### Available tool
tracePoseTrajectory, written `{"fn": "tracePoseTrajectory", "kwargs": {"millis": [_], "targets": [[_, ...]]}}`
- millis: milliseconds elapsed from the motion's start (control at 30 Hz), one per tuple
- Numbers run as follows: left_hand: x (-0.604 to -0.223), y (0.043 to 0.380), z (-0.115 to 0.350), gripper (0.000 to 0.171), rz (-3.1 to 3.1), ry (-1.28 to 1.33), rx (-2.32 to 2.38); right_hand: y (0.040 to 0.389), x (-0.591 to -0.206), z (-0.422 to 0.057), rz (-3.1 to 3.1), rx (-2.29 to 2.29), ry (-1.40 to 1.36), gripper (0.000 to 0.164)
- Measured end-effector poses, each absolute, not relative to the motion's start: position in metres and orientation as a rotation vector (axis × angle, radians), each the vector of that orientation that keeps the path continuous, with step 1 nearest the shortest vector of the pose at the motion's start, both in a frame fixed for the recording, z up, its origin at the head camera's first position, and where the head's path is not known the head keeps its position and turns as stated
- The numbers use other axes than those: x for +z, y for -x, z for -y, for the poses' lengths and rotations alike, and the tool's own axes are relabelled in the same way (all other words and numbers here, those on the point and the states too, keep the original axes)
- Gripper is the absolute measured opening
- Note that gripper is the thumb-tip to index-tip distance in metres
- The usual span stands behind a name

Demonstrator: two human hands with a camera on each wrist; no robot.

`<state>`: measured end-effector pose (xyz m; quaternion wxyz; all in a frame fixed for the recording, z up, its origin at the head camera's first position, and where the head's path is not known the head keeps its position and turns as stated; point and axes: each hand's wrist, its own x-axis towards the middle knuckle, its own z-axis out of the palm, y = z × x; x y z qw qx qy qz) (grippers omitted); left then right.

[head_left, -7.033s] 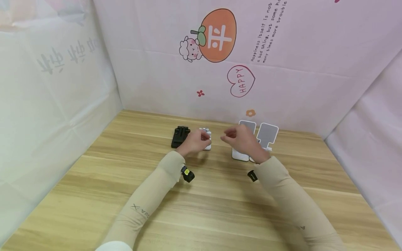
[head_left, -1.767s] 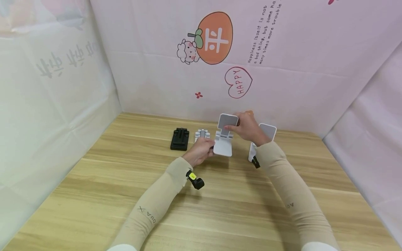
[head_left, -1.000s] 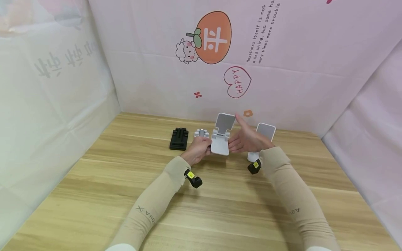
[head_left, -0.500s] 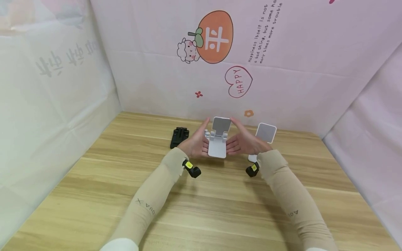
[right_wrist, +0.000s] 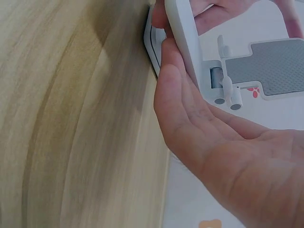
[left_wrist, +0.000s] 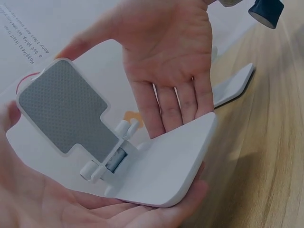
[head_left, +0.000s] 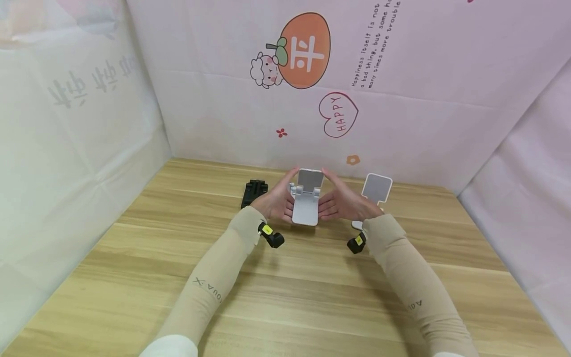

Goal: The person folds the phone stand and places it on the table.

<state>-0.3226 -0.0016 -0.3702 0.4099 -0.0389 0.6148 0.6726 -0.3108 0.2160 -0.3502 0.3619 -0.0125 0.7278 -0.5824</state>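
Observation:
A white folding phone stand (head_left: 306, 208) is held up between both hands, its grey-padded upper panel (left_wrist: 66, 104) raised from the white base plate (left_wrist: 161, 166). My left hand (head_left: 277, 201) supports the base's left side with its fingers, the thumb at the panel's upper left corner. Mirroring it, my right hand (head_left: 345, 201) has its fingers along the base's right edge and underside and its thumb at the top right corner. The hinge (right_wrist: 223, 80) shows between panel and base in the right wrist view.
A black phone stand (head_left: 254, 192) lies folded left of the hands. Another white stand with a grey pad (head_left: 376, 187) lies at the right, partly behind the right hand. The wooden table (head_left: 285, 297) ends at a printed cloth wall (head_left: 223, 114).
The stand was picked up from the table's right side and unfolded. My left hand has shifted its hold, thumb now on the panel's top; the panel has tipped and the stand moved slightly left.

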Motion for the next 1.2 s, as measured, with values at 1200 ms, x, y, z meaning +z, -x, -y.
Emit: {"fn": "tracePoseTrajectory", "kwargs": {"millis": [1200], "targets": [[-0.37,0.323,0.015,0.087,-1.494,-0.138,1.819,0.298,-0.359,-0.208,-1.871,-1.731,0.066,0.089]]}}
